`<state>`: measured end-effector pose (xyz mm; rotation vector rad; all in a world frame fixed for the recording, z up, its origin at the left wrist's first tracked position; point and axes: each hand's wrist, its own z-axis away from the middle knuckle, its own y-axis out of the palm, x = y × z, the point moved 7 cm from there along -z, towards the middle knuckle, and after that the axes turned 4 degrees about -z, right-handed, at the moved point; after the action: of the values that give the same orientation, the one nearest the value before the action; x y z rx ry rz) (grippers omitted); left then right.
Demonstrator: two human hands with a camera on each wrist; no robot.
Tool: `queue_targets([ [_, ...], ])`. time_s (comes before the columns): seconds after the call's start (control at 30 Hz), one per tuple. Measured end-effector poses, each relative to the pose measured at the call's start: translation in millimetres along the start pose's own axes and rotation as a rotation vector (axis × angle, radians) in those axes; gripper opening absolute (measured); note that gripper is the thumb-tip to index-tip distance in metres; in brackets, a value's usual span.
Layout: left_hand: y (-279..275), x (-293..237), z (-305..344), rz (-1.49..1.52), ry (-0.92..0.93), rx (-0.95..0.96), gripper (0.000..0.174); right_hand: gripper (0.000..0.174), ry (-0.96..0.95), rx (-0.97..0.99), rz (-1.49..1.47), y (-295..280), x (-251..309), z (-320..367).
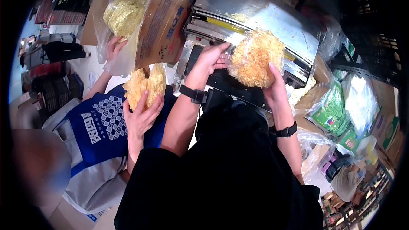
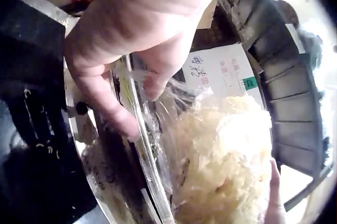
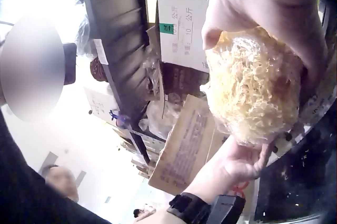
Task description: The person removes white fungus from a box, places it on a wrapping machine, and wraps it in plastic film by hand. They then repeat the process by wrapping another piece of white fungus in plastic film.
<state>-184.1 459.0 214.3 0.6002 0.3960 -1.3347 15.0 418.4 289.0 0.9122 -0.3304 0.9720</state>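
Note:
A clear plastic bag filled with yellowish, frilly dried pieces that look like snow fungus (image 1: 257,57) is held up before a metal bag sealer (image 1: 260,8). My right hand (image 1: 276,86) grips the filled part from its right side, thumb over the front and fingers behind. At the bag's left end, my left hand (image 1: 211,58) has thumb and fingers curled round the gathered plastic. In the left wrist view the left hand (image 2: 142,40) is at the crumpled mouth of the bag (image 2: 221,155). The right wrist view shows the right hand (image 3: 268,8) spanning the bag's top.
To the left, another person in a blue apron (image 1: 104,123) holds similar yellow pieces (image 1: 145,87), with the other hand at a lined cardboard box (image 1: 164,25). Green packaging (image 1: 330,110) and plastic bags lie at right. A black crate (image 1: 366,12) stands at the upper right.

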Motion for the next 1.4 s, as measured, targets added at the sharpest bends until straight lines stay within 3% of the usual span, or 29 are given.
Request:
queue_targets([
  [0.03, 0.3, -4.0, 4.0, 0.042, 0.043, 0.013, 0.03, 0.063, 0.007, -0.018, 0.013, 2.0, 1.4, 3.1],
  [0.17, -4.9, -20.2, 23.5, 0.067, 0.163, -0.086, 0.016, 0.062, -0.007, -0.065, -0.029, 10.1, 8.9, 8.2],
  [0.27, -5.3, -33.0, 24.4, 0.064, 0.205, -0.016, 0.021, 0.056, -0.023, -0.071, -0.119, 20.4, 22.9, 14.9],
  [0.53, -3.2, -43.4, 73.1, -0.08, 0.228, -0.061, 0.019, 0.06, 0.036, -0.062, -0.023, 27.8, 32.4, 53.8],
  [0.67, -14.8, -24.2, 70.3, -0.007, 0.178, -0.153, 0.02, 0.064, -0.034, -0.005, 0.066, 34.7, 25.3, 67.8],
  [0.73, -25.1, -23.9, 53.8, -0.026, 0.152, -0.297, 0.019, 0.066, -0.045, 0.006, 0.057, 39.3, 22.9, 70.0],
  [0.9, -37.4, -36.0, 28.4, -0.118, 0.218, -0.211, 0.02, 0.067, -0.118, 0.034, 0.117, 44.9, 28.0, 68.3],
  [1.0, -40.4, -58.1, 45.8, -0.106, 0.248, -0.249, 0.019, 0.06, -0.141, 0.027, 0.121, 49.0, 42.5, 66.9],
  [1.07, -39.9, -59.4, 48.3, -0.107, 0.265, -0.239, 0.019, 0.059, -0.05, 0.007, 0.113, 46.5, 47.0, 67.1],
  [1.17, -37.8, -63.8, 54.2, -0.112, 0.292, -0.227, 0.019, 0.058, -0.078, -0.015, 0.155, 48.4, 54.3, 76.8],
  [1.4, -46.3, -39.2, 85.1, -0.117, 0.266, -0.269, 0.019, 0.063, -0.087, 0.012, 0.112, 45.0, 38.0, 102.0],
])
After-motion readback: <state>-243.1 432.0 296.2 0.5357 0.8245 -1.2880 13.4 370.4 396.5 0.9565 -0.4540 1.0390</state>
